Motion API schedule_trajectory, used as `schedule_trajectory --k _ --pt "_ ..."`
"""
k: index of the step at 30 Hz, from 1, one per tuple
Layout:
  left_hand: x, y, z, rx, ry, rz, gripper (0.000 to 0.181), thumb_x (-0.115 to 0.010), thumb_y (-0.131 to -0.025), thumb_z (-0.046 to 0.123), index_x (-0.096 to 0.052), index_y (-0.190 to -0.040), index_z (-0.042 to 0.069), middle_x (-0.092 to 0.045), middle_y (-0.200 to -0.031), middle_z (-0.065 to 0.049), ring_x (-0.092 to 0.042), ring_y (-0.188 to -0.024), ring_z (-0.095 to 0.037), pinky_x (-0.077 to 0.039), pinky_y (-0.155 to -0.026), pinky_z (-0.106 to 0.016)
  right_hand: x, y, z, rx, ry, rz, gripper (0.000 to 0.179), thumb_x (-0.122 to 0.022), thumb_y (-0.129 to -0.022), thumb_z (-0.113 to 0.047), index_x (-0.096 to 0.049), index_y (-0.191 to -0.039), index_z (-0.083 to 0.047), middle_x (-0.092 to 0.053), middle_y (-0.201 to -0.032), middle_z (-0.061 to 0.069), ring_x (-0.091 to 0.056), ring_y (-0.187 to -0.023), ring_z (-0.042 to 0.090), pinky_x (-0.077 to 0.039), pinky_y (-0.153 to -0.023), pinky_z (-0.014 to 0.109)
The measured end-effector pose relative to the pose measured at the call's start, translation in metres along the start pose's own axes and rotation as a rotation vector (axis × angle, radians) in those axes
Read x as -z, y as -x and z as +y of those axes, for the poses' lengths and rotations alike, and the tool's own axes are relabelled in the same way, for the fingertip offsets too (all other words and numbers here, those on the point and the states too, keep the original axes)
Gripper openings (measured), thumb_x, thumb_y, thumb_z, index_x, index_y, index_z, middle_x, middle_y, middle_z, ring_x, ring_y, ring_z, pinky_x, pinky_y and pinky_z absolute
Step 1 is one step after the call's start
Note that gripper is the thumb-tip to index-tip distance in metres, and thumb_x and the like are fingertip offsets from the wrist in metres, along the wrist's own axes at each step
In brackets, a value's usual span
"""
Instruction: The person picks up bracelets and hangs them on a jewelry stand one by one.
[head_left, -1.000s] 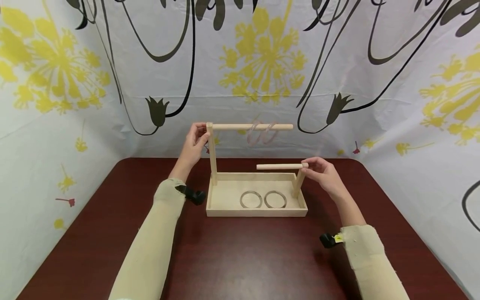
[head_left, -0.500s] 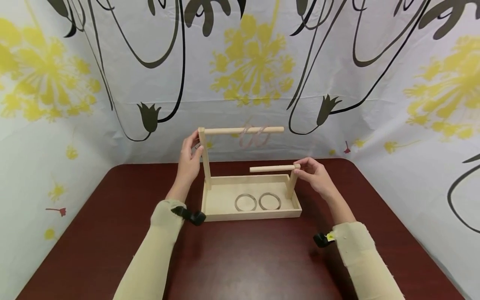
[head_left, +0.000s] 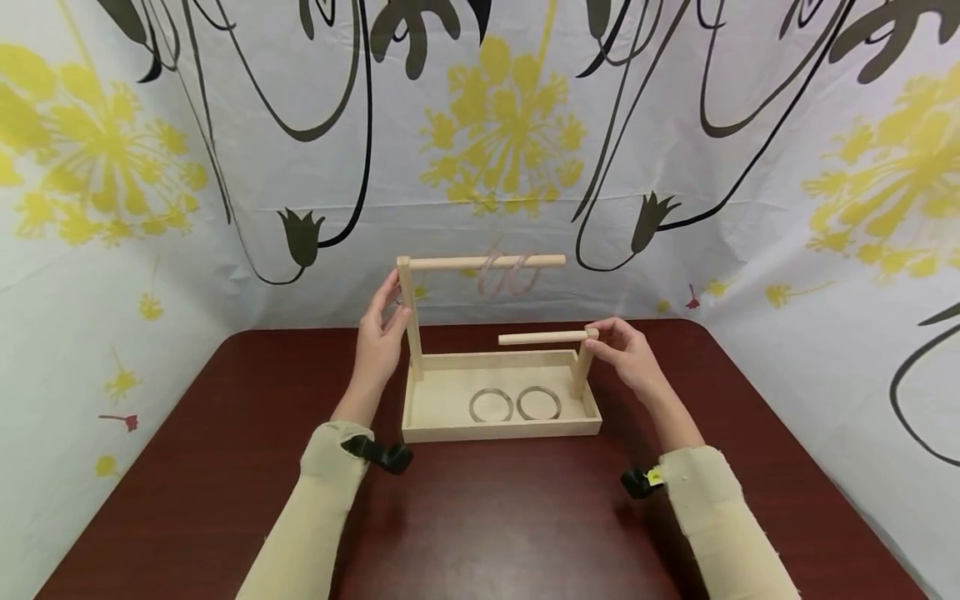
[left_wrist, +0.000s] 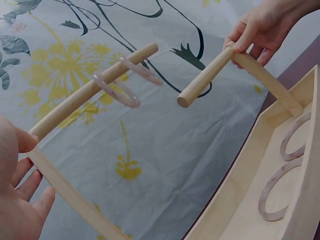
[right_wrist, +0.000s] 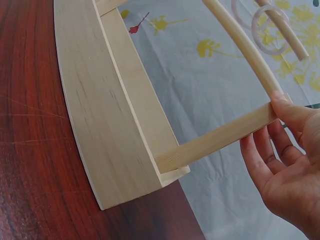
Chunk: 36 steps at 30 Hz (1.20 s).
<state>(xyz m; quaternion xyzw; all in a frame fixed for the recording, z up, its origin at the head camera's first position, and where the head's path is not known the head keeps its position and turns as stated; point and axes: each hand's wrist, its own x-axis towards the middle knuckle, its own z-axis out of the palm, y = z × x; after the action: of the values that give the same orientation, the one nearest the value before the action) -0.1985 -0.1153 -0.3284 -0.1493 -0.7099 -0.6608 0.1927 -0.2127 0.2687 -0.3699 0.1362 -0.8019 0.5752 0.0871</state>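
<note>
A pale wooden rack [head_left: 502, 433] stands on the table, with a tray base, a tall left post [left_wrist: 75, 197] and a short right post [right_wrist: 220, 137]. My left hand [head_left: 377, 346] holds the tall post near its top, thumb on the near side. The right hand [head_left: 626, 354] pinches the top of the short post, where the lower rod [head_left: 543, 338] joins it. Two translucent pinkish rings [left_wrist: 117, 92] hang on the upper rod [head_left: 450, 263]. Two similar rings [head_left: 538, 402] lie flat in the tray. Some fingertips are hidden behind the posts.
The rack stands towards the back of a dark red-brown table [head_left: 480, 517]. Behind it and at both sides hangs a white cloth [head_left: 247, 167] with yellow flowers and dark vines. Black wrist cameras [head_left: 378, 454] sit on both sleeves.
My left hand has slid slightly down the tall post from its top. The right hand keeps its hold. The whole scene shifted a little left as the head view moved.
</note>
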Motion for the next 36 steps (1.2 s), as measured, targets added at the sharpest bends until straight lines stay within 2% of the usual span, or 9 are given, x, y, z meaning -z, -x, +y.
schedule_trajectory --k 4,12,17,22,31,36 --pt "-0.004 0.005 0.000 -0.020 0.019 0.045 0.055 -0.050 -0.102 0.001 -0.039 -0.154 0.015 -0.040 -0.158 -0.007 -0.037 -0.146 -0.024 -0.036 -0.119 -0.045 0.001 0.002 -0.002 -0.020 0.014 -0.005 0.036 -0.068 -0.096 -0.015 -0.056 -0.123 0.005 -0.062 -0.098 -0.019 -0.062 -0.091 -0.001 -0.051 -0.083 0.016" --pt "-0.012 0.015 -0.007 -0.078 0.042 0.080 0.051 -0.048 -0.103 0.001 -0.041 -0.152 0.012 -0.034 -0.160 -0.006 -0.038 -0.146 -0.025 -0.038 -0.116 -0.047 0.000 0.004 -0.003 -0.048 0.005 0.004 0.039 -0.067 -0.096 -0.014 -0.055 -0.127 0.006 -0.063 -0.095 -0.018 -0.061 -0.089 -0.002 -0.049 -0.081 0.016" --pt "-0.016 0.021 -0.013 -0.052 0.038 0.088 0.049 -0.048 -0.104 0.005 -0.042 -0.152 0.015 -0.036 -0.159 -0.002 -0.042 -0.142 -0.024 -0.044 -0.112 -0.042 0.000 0.004 -0.004 -0.064 -0.008 -0.002 0.040 -0.066 -0.096 -0.011 -0.053 -0.129 0.009 -0.063 -0.094 -0.018 -0.061 -0.088 -0.002 -0.049 -0.080 0.017" --pt "-0.018 0.027 -0.019 -0.013 0.072 0.072 0.050 -0.052 -0.103 0.007 -0.043 -0.151 0.016 -0.042 -0.156 -0.006 -0.046 -0.140 -0.024 -0.045 -0.111 -0.033 -0.001 0.004 -0.006 -0.063 -0.020 0.007 0.039 -0.065 -0.096 -0.009 -0.053 -0.128 0.010 -0.062 -0.094 -0.019 -0.061 -0.088 -0.002 -0.049 -0.081 0.018" --pt "-0.024 0.033 -0.031 0.008 0.128 0.043 0.050 -0.053 -0.101 0.002 -0.042 -0.150 0.008 -0.047 -0.152 -0.014 -0.048 -0.138 -0.032 -0.043 -0.105 -0.015 -0.006 0.014 -0.035 -0.055 -0.026 0.015 0.036 -0.065 -0.096 -0.006 -0.054 -0.125 0.012 -0.064 -0.093 -0.012 -0.062 -0.086 0.000 -0.049 -0.080 0.018" --pt "-0.026 0.035 -0.036 0.046 0.139 0.046 0.050 -0.055 -0.100 0.002 -0.044 -0.149 0.007 -0.049 -0.151 -0.016 -0.051 -0.136 -0.033 -0.045 -0.100 -0.012 -0.007 0.014 -0.038 -0.052 -0.012 0.020 0.035 -0.064 -0.096 -0.006 -0.054 -0.124 0.012 -0.064 -0.092 -0.013 -0.062 -0.085 0.000 -0.049 -0.079 0.018"
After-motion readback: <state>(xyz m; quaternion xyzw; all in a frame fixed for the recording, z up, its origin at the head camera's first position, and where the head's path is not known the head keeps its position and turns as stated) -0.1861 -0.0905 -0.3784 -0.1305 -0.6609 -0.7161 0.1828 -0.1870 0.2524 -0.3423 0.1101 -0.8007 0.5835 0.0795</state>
